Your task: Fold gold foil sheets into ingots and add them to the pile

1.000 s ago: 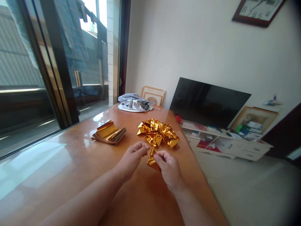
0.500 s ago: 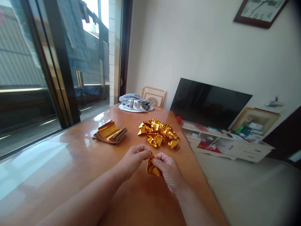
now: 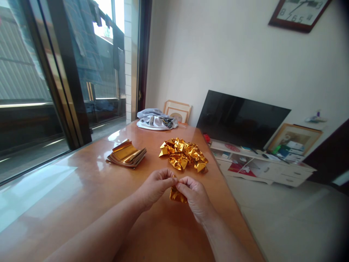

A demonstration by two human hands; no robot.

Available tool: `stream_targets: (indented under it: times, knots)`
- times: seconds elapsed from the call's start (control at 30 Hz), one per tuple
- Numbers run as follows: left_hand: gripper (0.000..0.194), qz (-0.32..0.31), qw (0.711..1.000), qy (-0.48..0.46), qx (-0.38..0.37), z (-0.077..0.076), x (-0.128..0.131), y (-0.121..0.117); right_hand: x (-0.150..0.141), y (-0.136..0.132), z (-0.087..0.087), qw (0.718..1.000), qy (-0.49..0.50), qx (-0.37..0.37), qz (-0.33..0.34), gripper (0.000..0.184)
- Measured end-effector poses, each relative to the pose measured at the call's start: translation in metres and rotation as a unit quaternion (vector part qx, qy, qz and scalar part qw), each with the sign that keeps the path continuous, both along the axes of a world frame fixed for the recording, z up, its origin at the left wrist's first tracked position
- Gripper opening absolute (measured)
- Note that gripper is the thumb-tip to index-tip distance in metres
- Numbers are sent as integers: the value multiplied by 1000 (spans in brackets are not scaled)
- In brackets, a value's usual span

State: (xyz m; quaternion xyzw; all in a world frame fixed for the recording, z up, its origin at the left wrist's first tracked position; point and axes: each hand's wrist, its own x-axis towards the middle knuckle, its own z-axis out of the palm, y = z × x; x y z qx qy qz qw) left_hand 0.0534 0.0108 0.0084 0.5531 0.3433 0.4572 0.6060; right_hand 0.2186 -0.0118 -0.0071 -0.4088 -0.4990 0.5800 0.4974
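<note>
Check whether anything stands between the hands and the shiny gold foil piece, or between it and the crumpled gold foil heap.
Nothing visible does: the left hand and right hand both pinch the foil piece near its top. Towards the heap, only their fingers and the glossy brown table show between.

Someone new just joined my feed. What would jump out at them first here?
Probably the shiny heap of crumpled gold foil, right of centre on the brown table, with a flatter stack of gold sheets to its left. Next, the smaller gold piece pinched between the left hand and right hand, nearer the camera. Beyond the table, at right, the big black television stands out against the pale wall.
</note>
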Motion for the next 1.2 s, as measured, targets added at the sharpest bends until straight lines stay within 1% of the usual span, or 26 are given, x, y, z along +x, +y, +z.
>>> stream_targets:
  times: [0.13, 0.3, 0.47, 0.63, 0.73, 0.8, 0.9, 1.0, 1.1, 1.2]
  knots:
    - [19, -6, 1000, -3, -3, -1, -1, 1, 0, 0, 2, 1000, -4, 5, 3, 31]
    - [20, -14, 1000, 6, 2, 1, -3, 1, 1, 0, -1, 1000, -17, 22, 5, 32]
    - [27, 16, 999, 28, 10, 1, -3, 2, 0, 2, -3, 997, -55, 44, -22, 32]
    - [22, 11, 1000, 19, 22, 3, -5, 2, 2, 0, 0, 1000, 12, -8, -4, 26]
    - [13, -7, 1000, 9, 1, 3, -7, 2, 5, 0, 1, 999, 36, -32, 13, 22]
    - [11, -9, 1000, 9, -10, 4, -7, 2, 5, 0, 1, 999, 35, -34, 21, 20]
    - [11, 35, 999, 21, 3, 3, -4, 1, 4, 1, 1, 1000, 2, -1, 10, 23]
    - [13, 77, 996, 38, 22, 3, -2, 1, 1, 2, -1, 994, -73, 68, -35, 25]
    - [11, 63, 997, 48, 23, 3, 0, 0, -1, 3, -7, 979, -139, 124, -77, 24]
    - [10, 47, 998, 31, 9, 2, 1, -2, -1, 4, -13, 960, -194, 170, -107, 23]
